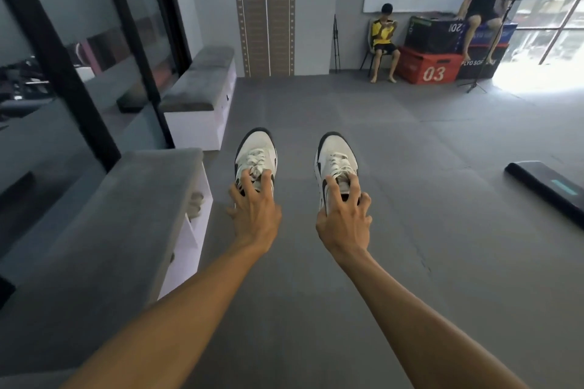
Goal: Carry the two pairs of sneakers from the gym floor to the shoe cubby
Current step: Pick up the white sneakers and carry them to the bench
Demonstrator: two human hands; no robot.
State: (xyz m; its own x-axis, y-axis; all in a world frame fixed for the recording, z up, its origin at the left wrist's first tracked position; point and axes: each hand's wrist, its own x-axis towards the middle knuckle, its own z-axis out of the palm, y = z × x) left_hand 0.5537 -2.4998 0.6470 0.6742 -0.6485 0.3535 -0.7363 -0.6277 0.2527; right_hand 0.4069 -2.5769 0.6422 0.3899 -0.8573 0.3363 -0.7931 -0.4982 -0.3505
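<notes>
The person stretches both bare arms forward over the grey gym floor (410, 142), and each hand holds one sneaker. The left hand (254, 210) grips the left sneaker (256, 151) at its opening, with the fingers curled over the tongue and the lower laces. The right hand (344, 218) grips the right sneaker (335, 156) in the same manner, fingers hooked into the collar. The two hands are apart, and the two shoes are side by side with a gap of floor visible between them. Both toes point away from the person.

The sneakers are white with white laces, a black band around the toe and black marks on the sides. It is not clear from this view whether the soles touch the floor or are lifted above it.

At the left, just beside the left hand, stands the shoe cubby (186, 230), a white unit with a grey cushioned top; a light-coloured shoe (194, 204) already lies in one of its compartments. A second similar bench (202, 98) stands farther along the glass wall.
</notes>
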